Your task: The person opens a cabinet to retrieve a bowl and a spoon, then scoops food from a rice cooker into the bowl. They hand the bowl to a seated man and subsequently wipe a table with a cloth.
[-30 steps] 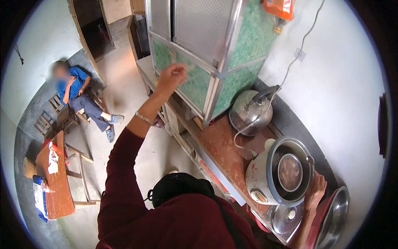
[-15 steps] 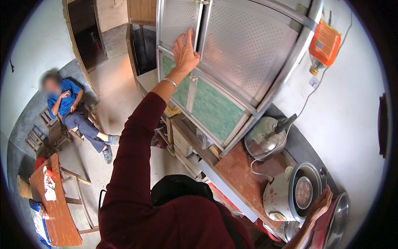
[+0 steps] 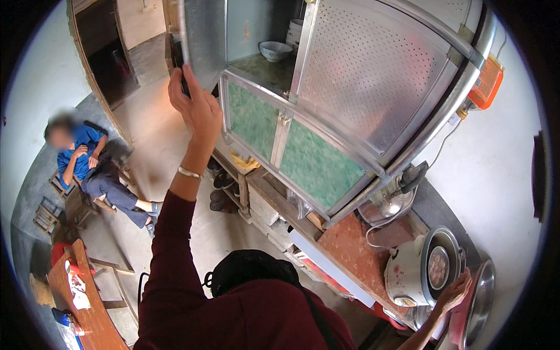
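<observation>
My left hand (image 3: 201, 114) grips the lower edge of the cabinet door (image 3: 204, 35), which stands swung out to the left. Behind that door the metal cabinet (image 3: 385, 163) shows a white bowl (image 3: 275, 51) on its shelf and a stack of bowls (image 3: 295, 32) further right, partly cut off by the frame between the doors. The perforated right door (image 3: 361, 76) is closed. My right hand (image 3: 454, 293) is held low at the right, fingers stretched out, beside the rice cooker (image 3: 408, 274). A small metal bowl (image 3: 438, 267) with pinkish food sits in the cooker's opening.
A kettle (image 3: 388, 204) stands behind the cooker on the reddish counter (image 3: 347, 239). Metal basins (image 3: 479, 303) lean at the right wall. An orange bottle (image 3: 486, 84) hangs there. A person in blue (image 3: 111, 169) sits at left, near a wooden table (image 3: 87, 297).
My left hand has moved left with the left cabinet door, which has swung open and uncovered the bowls inside. My right hand stays beside the rice cooker. The view has shifted slightly.
</observation>
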A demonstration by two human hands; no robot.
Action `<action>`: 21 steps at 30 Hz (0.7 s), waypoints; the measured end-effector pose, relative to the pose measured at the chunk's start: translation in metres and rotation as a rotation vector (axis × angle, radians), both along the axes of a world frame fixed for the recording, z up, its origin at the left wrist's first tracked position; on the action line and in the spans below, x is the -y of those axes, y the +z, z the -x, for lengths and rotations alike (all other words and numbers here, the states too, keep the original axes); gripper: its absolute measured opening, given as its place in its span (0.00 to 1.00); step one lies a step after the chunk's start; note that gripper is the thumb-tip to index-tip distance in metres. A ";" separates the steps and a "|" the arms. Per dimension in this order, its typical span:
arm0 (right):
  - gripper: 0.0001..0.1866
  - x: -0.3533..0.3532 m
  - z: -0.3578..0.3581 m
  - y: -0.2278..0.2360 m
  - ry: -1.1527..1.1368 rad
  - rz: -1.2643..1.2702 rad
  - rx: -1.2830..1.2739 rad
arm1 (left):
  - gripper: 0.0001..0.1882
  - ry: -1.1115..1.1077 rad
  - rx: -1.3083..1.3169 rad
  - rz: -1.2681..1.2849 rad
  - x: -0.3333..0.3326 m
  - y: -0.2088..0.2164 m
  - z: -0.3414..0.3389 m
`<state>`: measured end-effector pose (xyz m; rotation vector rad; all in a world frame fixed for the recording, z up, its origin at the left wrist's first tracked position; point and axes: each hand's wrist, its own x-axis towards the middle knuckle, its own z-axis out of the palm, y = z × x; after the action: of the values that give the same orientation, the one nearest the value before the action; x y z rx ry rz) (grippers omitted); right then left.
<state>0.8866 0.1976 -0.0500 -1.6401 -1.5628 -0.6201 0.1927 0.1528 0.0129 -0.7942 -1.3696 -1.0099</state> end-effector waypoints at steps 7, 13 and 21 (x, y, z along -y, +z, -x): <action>0.16 0.002 0.012 0.010 -0.080 0.005 0.029 | 0.26 -0.763 0.416 0.161 -0.117 -0.005 0.032; 0.17 0.023 -0.017 0.005 -0.109 -0.041 -0.100 | 0.29 -0.990 1.222 0.266 -0.272 -0.011 0.123; 0.17 0.072 -0.023 0.010 -0.148 -0.066 -0.333 | 0.37 -0.934 1.378 0.324 -0.379 -0.042 0.222</action>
<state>0.9097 0.1256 -0.0401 -1.7190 -1.1782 -0.4414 -0.0290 0.5322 -0.0289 -1.0425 -2.4177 -2.3607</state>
